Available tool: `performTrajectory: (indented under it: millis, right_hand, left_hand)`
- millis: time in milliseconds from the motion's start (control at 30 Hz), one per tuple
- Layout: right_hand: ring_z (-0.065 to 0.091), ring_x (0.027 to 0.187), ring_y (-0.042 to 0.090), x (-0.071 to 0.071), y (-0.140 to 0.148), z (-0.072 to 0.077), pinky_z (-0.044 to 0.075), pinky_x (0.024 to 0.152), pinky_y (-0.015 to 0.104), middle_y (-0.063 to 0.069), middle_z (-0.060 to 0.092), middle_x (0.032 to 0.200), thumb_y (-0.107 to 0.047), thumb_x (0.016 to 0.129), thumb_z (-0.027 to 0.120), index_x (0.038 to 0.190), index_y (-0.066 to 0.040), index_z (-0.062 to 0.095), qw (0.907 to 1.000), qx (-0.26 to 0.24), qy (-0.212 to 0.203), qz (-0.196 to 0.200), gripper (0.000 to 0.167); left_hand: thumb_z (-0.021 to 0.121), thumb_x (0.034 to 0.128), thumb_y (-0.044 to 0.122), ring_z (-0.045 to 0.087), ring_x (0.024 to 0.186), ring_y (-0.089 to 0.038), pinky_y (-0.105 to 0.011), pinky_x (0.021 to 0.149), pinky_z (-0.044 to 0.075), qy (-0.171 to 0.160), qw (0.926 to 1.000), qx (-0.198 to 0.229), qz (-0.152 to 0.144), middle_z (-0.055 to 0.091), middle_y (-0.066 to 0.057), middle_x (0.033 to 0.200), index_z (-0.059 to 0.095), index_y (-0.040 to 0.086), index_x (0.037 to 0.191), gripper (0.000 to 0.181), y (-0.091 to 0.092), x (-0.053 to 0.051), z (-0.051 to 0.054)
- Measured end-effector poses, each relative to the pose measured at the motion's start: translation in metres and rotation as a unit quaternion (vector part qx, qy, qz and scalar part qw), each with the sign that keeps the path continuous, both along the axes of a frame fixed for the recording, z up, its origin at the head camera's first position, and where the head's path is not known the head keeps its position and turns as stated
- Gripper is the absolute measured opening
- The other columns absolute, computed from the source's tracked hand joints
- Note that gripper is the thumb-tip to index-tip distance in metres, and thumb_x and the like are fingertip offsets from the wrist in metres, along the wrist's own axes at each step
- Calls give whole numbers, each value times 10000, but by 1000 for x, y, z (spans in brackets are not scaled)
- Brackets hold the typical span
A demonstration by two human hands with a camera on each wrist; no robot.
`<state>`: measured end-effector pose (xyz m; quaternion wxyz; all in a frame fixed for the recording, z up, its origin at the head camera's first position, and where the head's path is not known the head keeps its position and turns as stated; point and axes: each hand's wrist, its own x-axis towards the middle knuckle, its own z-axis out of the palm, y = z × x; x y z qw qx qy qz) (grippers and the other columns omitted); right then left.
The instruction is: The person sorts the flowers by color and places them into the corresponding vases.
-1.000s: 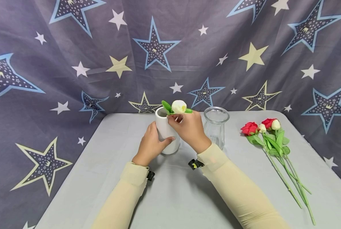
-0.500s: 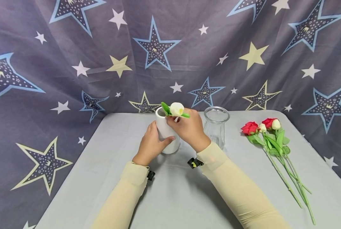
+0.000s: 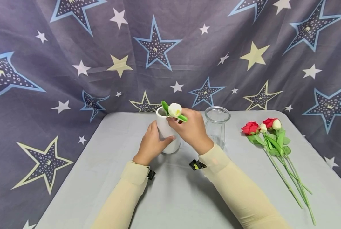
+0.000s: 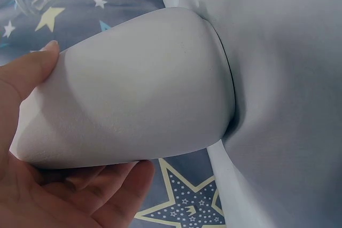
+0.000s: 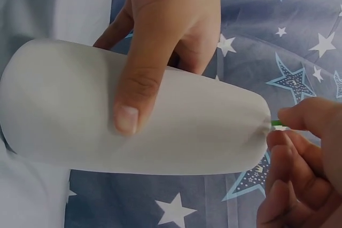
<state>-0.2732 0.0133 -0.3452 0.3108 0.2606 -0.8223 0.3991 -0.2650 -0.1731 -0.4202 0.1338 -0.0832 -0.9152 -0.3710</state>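
A white vase [image 3: 165, 128] stands upright on the table, and my left hand [image 3: 150, 144] grips its side, thumb across the front. At the vase's mouth my right hand [image 3: 191, 128] pinches a white tulip [image 3: 174, 110] just below its bloom, by the green stem. One leaf of the tulip points up over the rim; another lies along my fingers. In the right wrist view a short bit of green stem [image 5: 279, 123] shows between my fingertips and the rim. The rest of the stem is hidden. The left wrist view shows the vase body [image 4: 133, 89] between thumb and fingers.
Just right of my right hand stands a clear glass vase [image 3: 217, 124]. Farther right lie two red roses [image 3: 249, 128] and two white tulips [image 3: 276, 124] with long crossed stems on the grey tablecloth [image 3: 170, 197]. A starry curtain [image 3: 193, 57] hangs behind the table.
The white tulip has shifted a little left and down toward the vase's mouth, with my right hand following slightly. My left hand and the vase stay in place.
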Motion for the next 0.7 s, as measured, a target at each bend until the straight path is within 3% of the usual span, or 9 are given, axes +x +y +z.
performTrajectory:
  millis: [300,700]
  right_hand:
    - [552,565,97,4,1,5,449,539,277,-22,652,675,-247,879,758,780,-174,703,9991,-113,420,19,134]
    - [579,584,57,4,-12,4,462,545,268,-54,674,699,-206,870,761,798,-179,728,9994,100,322,-23,83]
  left_hand:
    - [774,871,587,581,1265,-358,-562,1024,496,-22,10000,7,-21,453,-174,1499,270,64,1600,1029,0,0,1]
    - [820,862,498,563,1285,-332,-532,1050,482,-4,9999,-88,66,462,-143,1488,298,84,1582,980,1,-3,1]
